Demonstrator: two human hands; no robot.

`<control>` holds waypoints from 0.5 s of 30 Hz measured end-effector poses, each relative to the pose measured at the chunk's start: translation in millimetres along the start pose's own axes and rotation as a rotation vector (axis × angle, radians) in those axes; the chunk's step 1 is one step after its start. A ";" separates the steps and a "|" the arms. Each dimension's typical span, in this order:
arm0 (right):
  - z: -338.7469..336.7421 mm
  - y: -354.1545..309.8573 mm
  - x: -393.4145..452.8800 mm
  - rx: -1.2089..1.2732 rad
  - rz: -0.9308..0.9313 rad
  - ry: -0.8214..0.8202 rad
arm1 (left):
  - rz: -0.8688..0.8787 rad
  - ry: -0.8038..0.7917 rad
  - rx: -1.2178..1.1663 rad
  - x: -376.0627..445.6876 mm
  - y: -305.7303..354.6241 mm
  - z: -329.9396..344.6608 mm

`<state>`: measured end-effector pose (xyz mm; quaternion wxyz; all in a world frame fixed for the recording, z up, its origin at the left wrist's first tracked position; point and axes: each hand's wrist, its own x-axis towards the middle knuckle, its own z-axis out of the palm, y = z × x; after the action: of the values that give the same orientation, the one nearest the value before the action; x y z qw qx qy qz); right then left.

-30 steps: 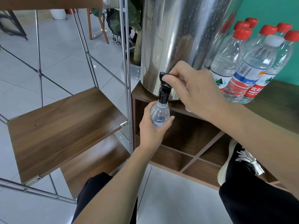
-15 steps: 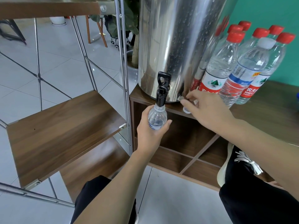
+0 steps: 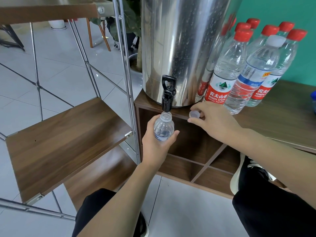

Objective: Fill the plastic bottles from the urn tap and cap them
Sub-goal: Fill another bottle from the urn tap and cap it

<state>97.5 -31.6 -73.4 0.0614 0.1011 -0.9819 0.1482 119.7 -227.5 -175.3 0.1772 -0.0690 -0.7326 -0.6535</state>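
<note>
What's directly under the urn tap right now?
The open mouth of a small clear bottle, held just below the tap by the left hand. It has no cap. The grip hides its lower body, so the fill level can't be judged.

Bottle [image 3: 163, 127] under tap [image 3: 167, 96]; capped bottles [image 3: 239, 65] right of urn [image 3: 179, 40].

Office break area — tiled floor [image 3: 56, 69], steel urn [image 3: 181, 48], bottled water [image 3: 222, 77]

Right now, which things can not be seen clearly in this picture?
Head view:
- Bottle: lower part hidden by the left hand; water level unclear.
- Urn: top cut off by the frame edge.
- White cap: partly covered by right hand fingers.
- Rear red-capped bottles: labels blocked by front ones.
</note>
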 end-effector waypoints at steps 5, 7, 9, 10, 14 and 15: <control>-3.1 -20.5 -8.1 0.213 -0.090 -0.077 | 0.015 -0.030 -0.019 -7.4 0.8 -2.6; -6.0 -29.2 -10.7 0.273 -0.118 -0.092 | 0.044 -0.042 -0.018 -10.2 6.0 -3.8; -12.5 -34.6 -13.6 0.346 -0.142 -0.090 | 0.079 -0.059 -0.016 -13.5 11.6 -4.4; -16.3 -36.1 -15.3 0.389 -0.152 -0.085 | 0.089 -0.068 -0.019 -15.4 14.0 -4.4; -30.6 -40.3 -21.4 0.495 -0.170 -0.105 | 0.119 -0.079 -0.023 -22.5 19.6 -6.3; -33.8 -42.1 -22.9 0.511 -0.172 -0.120 | 0.125 -0.084 -0.021 -23.5 20.4 -7.0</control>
<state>131.9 -56.6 -33.1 -0.0122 0.2048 -0.9023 0.3792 149.4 -228.6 -163.9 0.1859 -0.1439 -0.7267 -0.6454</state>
